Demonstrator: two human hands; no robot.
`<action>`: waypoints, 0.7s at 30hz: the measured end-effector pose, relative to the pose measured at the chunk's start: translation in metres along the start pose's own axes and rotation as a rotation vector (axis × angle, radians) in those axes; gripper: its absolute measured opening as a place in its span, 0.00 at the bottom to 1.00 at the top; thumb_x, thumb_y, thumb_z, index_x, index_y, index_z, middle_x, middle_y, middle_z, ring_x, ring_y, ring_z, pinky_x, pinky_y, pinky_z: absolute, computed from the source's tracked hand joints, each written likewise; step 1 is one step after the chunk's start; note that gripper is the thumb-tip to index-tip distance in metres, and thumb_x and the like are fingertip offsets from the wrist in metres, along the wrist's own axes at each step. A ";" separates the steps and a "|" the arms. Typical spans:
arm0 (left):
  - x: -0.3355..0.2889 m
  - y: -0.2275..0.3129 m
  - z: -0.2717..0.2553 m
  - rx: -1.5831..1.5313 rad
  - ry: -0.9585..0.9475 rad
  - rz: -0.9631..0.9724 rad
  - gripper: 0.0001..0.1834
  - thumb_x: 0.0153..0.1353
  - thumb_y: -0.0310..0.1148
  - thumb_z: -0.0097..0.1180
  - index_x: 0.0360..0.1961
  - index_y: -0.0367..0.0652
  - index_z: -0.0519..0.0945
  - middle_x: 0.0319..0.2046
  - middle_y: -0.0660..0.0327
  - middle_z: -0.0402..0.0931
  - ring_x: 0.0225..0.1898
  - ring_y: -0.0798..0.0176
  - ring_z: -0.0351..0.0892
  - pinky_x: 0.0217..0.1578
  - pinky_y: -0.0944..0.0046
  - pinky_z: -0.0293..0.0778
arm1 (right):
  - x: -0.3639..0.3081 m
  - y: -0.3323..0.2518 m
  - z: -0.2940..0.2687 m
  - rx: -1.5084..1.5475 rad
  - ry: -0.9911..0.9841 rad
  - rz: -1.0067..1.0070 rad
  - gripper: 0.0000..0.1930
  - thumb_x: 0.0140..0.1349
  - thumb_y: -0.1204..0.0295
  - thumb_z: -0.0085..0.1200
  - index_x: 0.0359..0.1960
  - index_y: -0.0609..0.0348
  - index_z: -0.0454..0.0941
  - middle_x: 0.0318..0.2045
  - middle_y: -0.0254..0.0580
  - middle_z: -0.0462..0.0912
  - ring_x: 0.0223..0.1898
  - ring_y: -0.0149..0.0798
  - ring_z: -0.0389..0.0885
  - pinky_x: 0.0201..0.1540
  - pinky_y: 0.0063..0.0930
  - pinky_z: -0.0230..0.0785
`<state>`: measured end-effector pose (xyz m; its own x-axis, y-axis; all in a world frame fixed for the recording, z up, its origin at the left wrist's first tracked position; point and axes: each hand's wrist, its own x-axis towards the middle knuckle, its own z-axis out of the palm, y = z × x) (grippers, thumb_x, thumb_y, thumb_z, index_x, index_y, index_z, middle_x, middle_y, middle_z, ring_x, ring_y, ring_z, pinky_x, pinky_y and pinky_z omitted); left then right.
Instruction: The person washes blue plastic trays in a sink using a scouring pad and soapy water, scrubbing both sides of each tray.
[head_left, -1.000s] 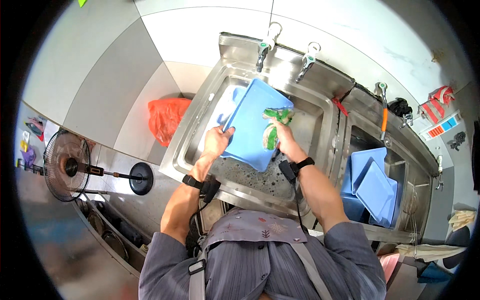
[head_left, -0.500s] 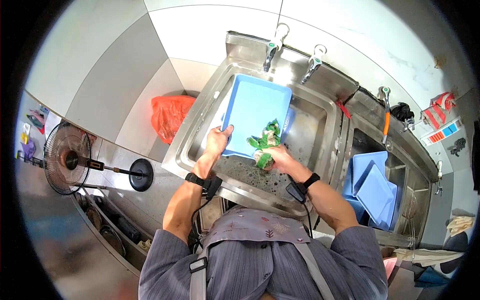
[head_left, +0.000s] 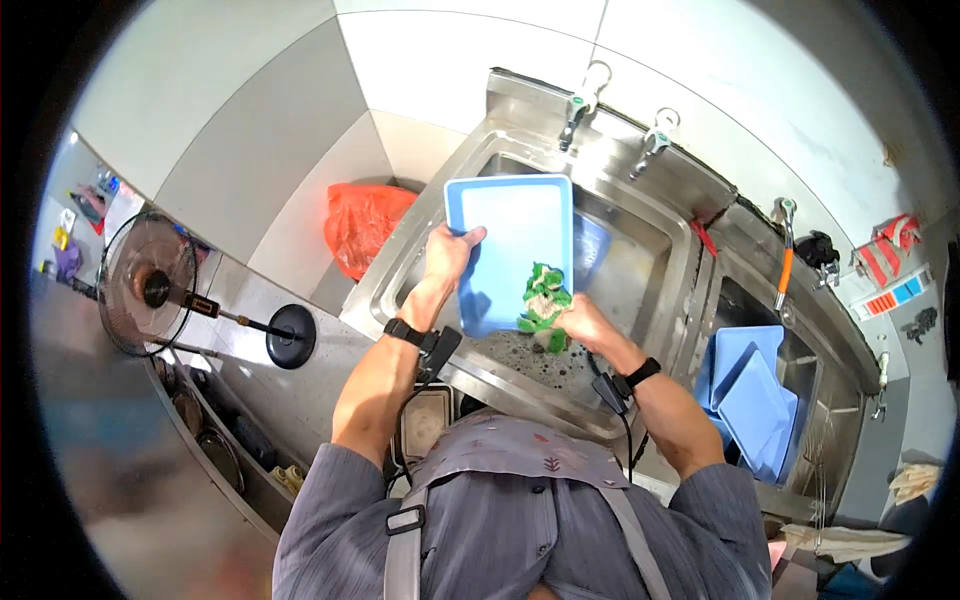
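A light-blue rectangular tray (head_left: 515,232) is held up over the left steel sink (head_left: 625,330), its inside facing me. My left hand (head_left: 450,258) grips its left edge, thumb on the inner face. In my right hand (head_left: 586,322) is a bunched green and whitish cloth (head_left: 544,295), touching the tray's lower right corner. Behind the tray's right side, another blue piece (head_left: 592,245) lies in the sink. Soapy water with bubbles covers the basin's bottom near my right hand.
Several blue trays (head_left: 757,400) lean in the right-hand sink. Two taps (head_left: 578,108) stand above the left basin; an orange-handled tap (head_left: 786,255) is over the right one. A red plastic bag (head_left: 365,225) sits left of the sink, beyond a standing fan (head_left: 150,285).
The tray has turned slightly counterclockwise. My left hand sits higher along its edge, and the cloth has moved onto its lower right corner. The whole view has shifted a little.
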<state>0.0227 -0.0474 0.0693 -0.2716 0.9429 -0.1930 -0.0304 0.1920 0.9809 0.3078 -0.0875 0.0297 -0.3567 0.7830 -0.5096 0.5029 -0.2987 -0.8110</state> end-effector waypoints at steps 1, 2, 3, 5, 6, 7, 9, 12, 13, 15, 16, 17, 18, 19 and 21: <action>0.004 0.001 -0.001 -0.006 0.063 0.043 0.15 0.60 0.31 0.72 0.44 0.33 0.87 0.36 0.57 0.88 0.32 0.66 0.85 0.36 0.62 0.80 | -0.006 -0.007 0.006 -0.029 0.027 0.006 0.10 0.61 0.84 0.56 0.44 0.70 0.83 0.33 0.35 0.83 0.33 0.29 0.76 0.34 0.33 0.71; 0.008 0.002 0.000 -0.013 0.121 0.085 0.16 0.58 0.32 0.74 0.43 0.34 0.88 0.37 0.56 0.88 0.32 0.66 0.85 0.37 0.62 0.80 | -0.016 -0.016 0.009 -0.058 0.060 0.014 0.09 0.61 0.83 0.56 0.42 0.71 0.83 0.30 0.34 0.82 0.31 0.29 0.75 0.32 0.33 0.70; 0.011 0.001 -0.007 -0.102 0.139 0.135 0.23 0.57 0.44 0.75 0.42 0.33 0.88 0.37 0.52 0.89 0.34 0.62 0.87 0.40 0.59 0.81 | -0.036 -0.047 0.016 -0.039 0.033 -0.037 0.11 0.61 0.81 0.57 0.44 0.75 0.80 0.26 0.33 0.77 0.25 0.28 0.70 0.24 0.34 0.65; 0.017 0.020 -0.002 0.106 0.247 0.047 0.27 0.58 0.50 0.72 0.43 0.32 0.88 0.37 0.50 0.88 0.36 0.59 0.87 0.42 0.58 0.80 | -0.051 -0.061 0.012 -0.080 0.059 -0.004 0.13 0.60 0.81 0.57 0.45 0.78 0.79 0.24 0.33 0.75 0.23 0.27 0.69 0.21 0.34 0.62; 0.018 0.028 0.000 0.314 0.346 -0.046 0.32 0.59 0.56 0.70 0.43 0.32 0.88 0.37 0.49 0.88 0.38 0.56 0.88 0.45 0.56 0.80 | -0.053 -0.061 0.010 -0.119 0.089 0.036 0.15 0.60 0.80 0.57 0.46 0.81 0.77 0.22 0.33 0.73 0.21 0.27 0.67 0.19 0.34 0.60; 0.017 0.033 0.000 0.361 0.304 -0.054 0.39 0.59 0.65 0.64 0.44 0.31 0.88 0.38 0.45 0.88 0.42 0.52 0.88 0.48 0.53 0.79 | -0.052 -0.055 0.011 -0.132 0.152 0.024 0.08 0.60 0.79 0.54 0.38 0.69 0.83 0.22 0.40 0.79 0.21 0.31 0.74 0.22 0.35 0.66; 0.014 0.035 0.000 0.266 0.272 -0.033 0.36 0.61 0.61 0.64 0.44 0.31 0.88 0.39 0.46 0.88 0.43 0.53 0.88 0.48 0.54 0.79 | -0.043 -0.049 0.008 -0.185 0.148 0.061 0.07 0.60 0.79 0.53 0.36 0.69 0.83 0.21 0.41 0.79 0.22 0.31 0.75 0.23 0.36 0.67; 0.016 0.025 -0.009 0.074 0.168 0.029 0.27 0.67 0.51 0.61 0.46 0.32 0.87 0.40 0.50 0.88 0.42 0.56 0.87 0.47 0.56 0.79 | -0.026 -0.026 0.008 -0.197 0.163 -0.011 0.06 0.58 0.79 0.54 0.33 0.70 0.82 0.20 0.46 0.79 0.23 0.35 0.78 0.26 0.40 0.70; 0.018 0.019 -0.014 -0.025 0.090 0.070 0.21 0.70 0.44 0.59 0.48 0.33 0.87 0.41 0.52 0.88 0.42 0.58 0.87 0.47 0.57 0.79 | -0.021 -0.017 0.007 -0.156 0.186 -0.115 0.06 0.58 0.79 0.54 0.31 0.71 0.81 0.20 0.49 0.80 0.23 0.39 0.80 0.29 0.43 0.72; 0.015 0.013 -0.018 -0.133 0.023 0.056 0.16 0.70 0.36 0.58 0.50 0.34 0.86 0.42 0.55 0.88 0.41 0.61 0.86 0.46 0.59 0.79 | -0.016 -0.014 0.000 -0.216 0.179 -0.112 0.09 0.59 0.79 0.53 0.38 0.71 0.81 0.21 0.43 0.79 0.24 0.33 0.75 0.28 0.39 0.69; 0.013 0.010 -0.021 -0.242 -0.047 0.047 0.13 0.70 0.29 0.56 0.52 0.36 0.85 0.42 0.58 0.88 0.41 0.63 0.85 0.46 0.60 0.79 | -0.014 -0.013 -0.003 -0.276 0.177 -0.111 0.12 0.61 0.80 0.51 0.45 0.72 0.81 0.22 0.37 0.78 0.24 0.27 0.71 0.27 0.36 0.67; 0.011 0.010 -0.012 -0.246 -0.066 0.044 0.13 0.70 0.29 0.56 0.52 0.36 0.85 0.42 0.58 0.88 0.41 0.63 0.85 0.46 0.60 0.79 | -0.003 0.007 -0.009 -0.286 0.250 -0.216 0.14 0.61 0.78 0.53 0.46 0.71 0.81 0.29 0.49 0.85 0.29 0.37 0.81 0.35 0.41 0.73; 0.009 0.011 -0.003 -0.311 -0.118 0.052 0.14 0.67 0.24 0.57 0.53 0.36 0.84 0.43 0.59 0.87 0.41 0.64 0.85 0.46 0.61 0.79 | 0.010 0.024 -0.017 -0.286 0.267 -0.206 0.14 0.61 0.78 0.53 0.46 0.71 0.81 0.29 0.49 0.85 0.29 0.37 0.81 0.35 0.41 0.73; 0.007 0.012 0.006 -0.377 -0.169 0.061 0.16 0.64 0.20 0.58 0.54 0.36 0.83 0.43 0.59 0.87 0.41 0.65 0.85 0.46 0.61 0.80 | 0.022 0.037 -0.027 -0.342 0.409 -0.234 0.18 0.59 0.75 0.56 0.50 0.71 0.78 0.35 0.58 0.85 0.36 0.51 0.83 0.41 0.46 0.74; -0.007 0.009 0.000 -0.314 -0.172 0.037 0.18 0.62 0.17 0.59 0.54 0.38 0.83 0.44 0.60 0.86 0.41 0.64 0.84 0.46 0.60 0.80 | 0.022 0.006 -0.028 -0.413 0.465 -0.153 0.31 0.58 0.69 0.61 0.61 0.71 0.68 0.46 0.70 0.84 0.48 0.69 0.84 0.51 0.54 0.75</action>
<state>0.0246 -0.0520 0.0791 -0.1131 0.9847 -0.1323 -0.3248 0.0892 0.9416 0.3244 -0.0568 0.0217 -0.1164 0.9828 -0.1432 0.7683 -0.0023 -0.6401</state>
